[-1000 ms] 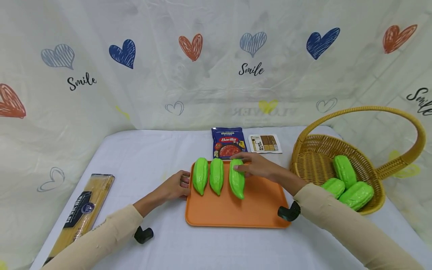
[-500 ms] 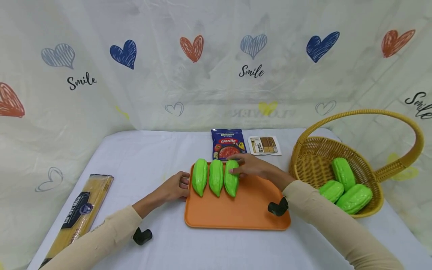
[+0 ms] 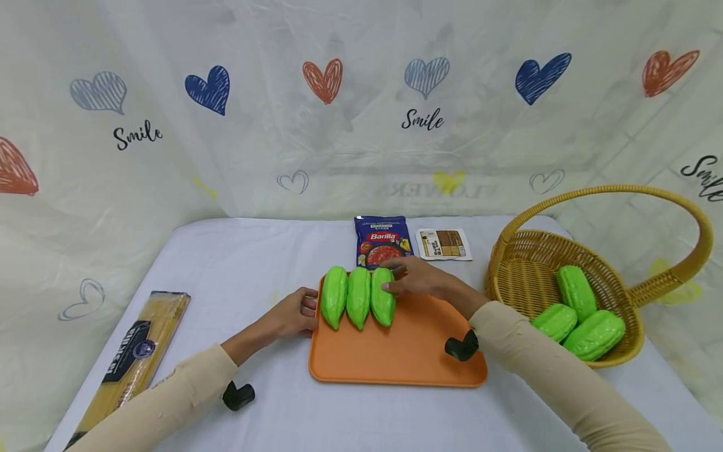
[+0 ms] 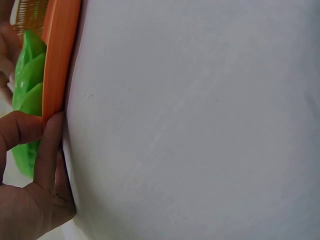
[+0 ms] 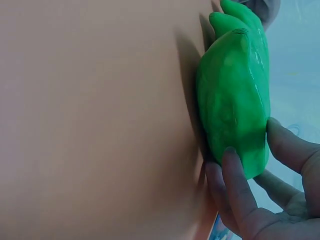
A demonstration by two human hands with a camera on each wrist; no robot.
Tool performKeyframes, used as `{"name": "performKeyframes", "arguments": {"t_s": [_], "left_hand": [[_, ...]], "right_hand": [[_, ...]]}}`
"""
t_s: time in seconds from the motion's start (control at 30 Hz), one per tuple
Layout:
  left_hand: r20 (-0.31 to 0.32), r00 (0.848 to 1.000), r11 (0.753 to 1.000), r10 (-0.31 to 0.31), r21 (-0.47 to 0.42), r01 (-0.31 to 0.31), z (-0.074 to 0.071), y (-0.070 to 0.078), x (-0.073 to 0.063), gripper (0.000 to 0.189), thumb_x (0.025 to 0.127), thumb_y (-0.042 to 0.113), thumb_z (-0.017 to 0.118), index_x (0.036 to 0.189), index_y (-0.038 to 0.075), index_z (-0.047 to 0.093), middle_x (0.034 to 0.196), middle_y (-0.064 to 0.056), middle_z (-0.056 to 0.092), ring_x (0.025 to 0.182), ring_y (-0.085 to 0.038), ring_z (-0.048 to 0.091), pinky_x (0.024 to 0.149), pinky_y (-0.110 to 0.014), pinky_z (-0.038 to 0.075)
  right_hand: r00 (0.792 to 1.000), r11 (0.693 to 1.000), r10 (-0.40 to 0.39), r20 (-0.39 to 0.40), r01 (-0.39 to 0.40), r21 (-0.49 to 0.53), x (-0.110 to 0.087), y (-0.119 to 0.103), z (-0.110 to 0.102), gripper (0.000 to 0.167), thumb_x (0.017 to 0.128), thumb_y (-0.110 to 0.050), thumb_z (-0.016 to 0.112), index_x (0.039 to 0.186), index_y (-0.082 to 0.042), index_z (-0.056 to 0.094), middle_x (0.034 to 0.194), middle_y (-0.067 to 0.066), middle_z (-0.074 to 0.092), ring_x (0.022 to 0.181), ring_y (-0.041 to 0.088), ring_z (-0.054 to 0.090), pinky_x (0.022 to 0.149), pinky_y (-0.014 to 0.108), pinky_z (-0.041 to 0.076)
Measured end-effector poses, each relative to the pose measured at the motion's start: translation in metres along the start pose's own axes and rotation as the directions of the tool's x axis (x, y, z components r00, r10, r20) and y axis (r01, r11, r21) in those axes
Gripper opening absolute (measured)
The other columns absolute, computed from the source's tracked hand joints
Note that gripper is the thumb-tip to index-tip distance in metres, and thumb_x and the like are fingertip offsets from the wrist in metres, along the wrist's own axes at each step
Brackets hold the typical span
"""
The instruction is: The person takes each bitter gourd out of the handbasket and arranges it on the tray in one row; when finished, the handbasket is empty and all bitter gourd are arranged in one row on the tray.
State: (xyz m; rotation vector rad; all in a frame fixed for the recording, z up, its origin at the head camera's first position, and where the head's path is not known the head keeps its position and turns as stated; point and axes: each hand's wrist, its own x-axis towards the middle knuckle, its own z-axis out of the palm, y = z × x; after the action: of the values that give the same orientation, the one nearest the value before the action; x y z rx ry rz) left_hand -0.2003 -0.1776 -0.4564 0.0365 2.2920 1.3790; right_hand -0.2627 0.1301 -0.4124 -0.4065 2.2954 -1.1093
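Observation:
An orange tray [image 3: 395, 361] lies on the table. My left hand [image 3: 292, 314] grips its left rim; in the left wrist view the hand [image 4: 25, 205] has the thumb over the rim and fingers beneath it. Side by side along the tray's left part lie three glossy green, tapering vegetable-like pieces: a left one [image 3: 334, 296], a middle one [image 3: 358, 300] and a right one [image 3: 383, 307]. My right hand [image 3: 417, 277] holds the right piece at its far end. Thumb and fingers of the right hand [image 5: 280, 220] surround the blunt end of this green piece [image 5: 232, 100].
At the right stands a wicker basket [image 3: 522, 282] with a tall handle and three more green pieces inside. Behind the tray lie a blue Barilla sauce pouch [image 3: 384, 242] and a small white-and-brown packet [image 3: 444, 245]. A pack of spaghetti [image 3: 135, 351] lies at the left.
My right hand has slid the right green piece leftward until it lies close beside the middle one. The middle piece has shifted slightly left; my left hand has kept its place at the rim.

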Motion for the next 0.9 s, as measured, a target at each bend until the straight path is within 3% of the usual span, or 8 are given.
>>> {"name": "performKeyframes", "arguments": {"t_s": [0.43, 0.63, 0.8, 0.9], "left_hand": [[0.005, 1.000, 1.000, 0.017, -0.013, -0.017, 0.000, 0.000, -0.001, 0.072, 0.079, -0.003, 0.069, 0.144, -0.003, 0.040, 0.123, -0.016, 0.053, 0.105, -0.025, 0.059, 0.076, -0.034, 0.064], [0.008, 1.000, 1.000, 0.016, -0.006, -0.016, -0.001, -0.001, -0.001, 0.071, 0.078, -0.003, 0.069, 0.144, -0.003, 0.040, 0.123, -0.017, 0.053, 0.105, -0.026, 0.058, 0.076, -0.034, 0.064], [0.008, 1.000, 1.000, 0.011, -0.012, -0.011, 0.000, -0.001, 0.000, 0.072, 0.078, -0.003, 0.070, 0.144, -0.002, 0.041, 0.123, -0.016, 0.053, 0.105, -0.025, 0.058, 0.076, -0.034, 0.063], [0.009, 1.000, 1.000, 0.011, -0.016, -0.011, -0.001, -0.001, 0.000, 0.072, 0.078, -0.002, 0.070, 0.144, -0.002, 0.040, 0.123, -0.016, 0.053, 0.106, -0.025, 0.058, 0.077, -0.035, 0.063]], "right_hand": [[1.000, 0.999, 0.000, -0.018, -0.001, -0.043, 0.000, -0.007, 0.001, 0.061, 0.095, -0.030, 0.070, 0.148, -0.009, 0.049, 0.144, 0.025, 0.051, 0.134, 0.039, 0.050, 0.104, 0.049, 0.052], [1.000, 0.999, -0.002, -0.011, 0.003, 0.035, -0.005, -0.009, -0.004, 0.061, 0.095, -0.025, 0.070, 0.149, -0.007, 0.047, 0.141, 0.027, 0.052, 0.114, 0.034, 0.065, 0.095, 0.045, 0.058], [0.999, 0.999, -0.025, -0.023, 0.026, 0.030, -0.011, -0.007, -0.012, 0.061, 0.095, -0.027, 0.070, 0.148, -0.006, 0.048, 0.145, 0.026, 0.049, 0.128, 0.037, 0.055, 0.094, 0.045, 0.059], [0.998, 0.998, -0.057, -0.034, 0.057, 0.009, -0.018, -0.003, -0.020, 0.061, 0.094, -0.029, 0.071, 0.146, -0.005, 0.050, 0.145, 0.026, 0.048, 0.128, 0.039, 0.054, 0.094, 0.047, 0.058]]}}
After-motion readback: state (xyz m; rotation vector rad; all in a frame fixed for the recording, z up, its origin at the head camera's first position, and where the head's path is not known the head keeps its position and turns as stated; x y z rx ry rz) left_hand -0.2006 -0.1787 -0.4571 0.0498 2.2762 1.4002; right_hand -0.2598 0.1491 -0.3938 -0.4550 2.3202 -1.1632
